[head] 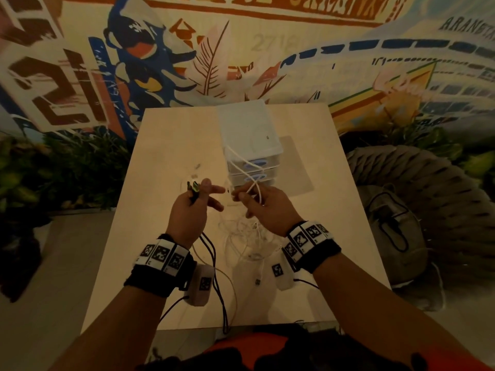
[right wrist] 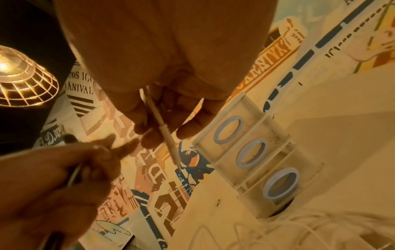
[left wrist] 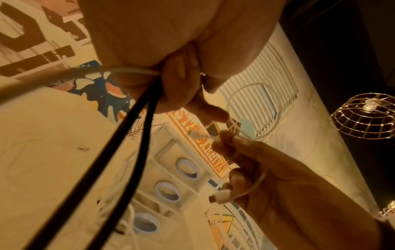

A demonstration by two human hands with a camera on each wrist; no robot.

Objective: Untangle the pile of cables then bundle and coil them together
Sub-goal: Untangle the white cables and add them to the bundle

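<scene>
My left hand [head: 205, 196] grips two black cables [head: 214, 253] near their plugs [head: 193, 186], held up above the table. The black cables [left wrist: 119, 143] run down from its palm and off the table's near edge. My right hand [head: 247, 202] pinches a white cable [head: 254, 187] that loops up over its fingers. In the right wrist view a white plug end [right wrist: 169, 138] sticks out below those fingers. A loose tangle of white cables [head: 246, 236] lies on the table between my wrists, with one connector [head: 257, 281] towards the near edge.
A white drawer unit [head: 249, 129] with blue ring handles [right wrist: 252, 153] stands at the back middle of the light wooden table [head: 160, 156]. A grey bag [head: 396, 231] and woven seat [head: 428, 178] sit right of the table, plants [head: 67, 170] left.
</scene>
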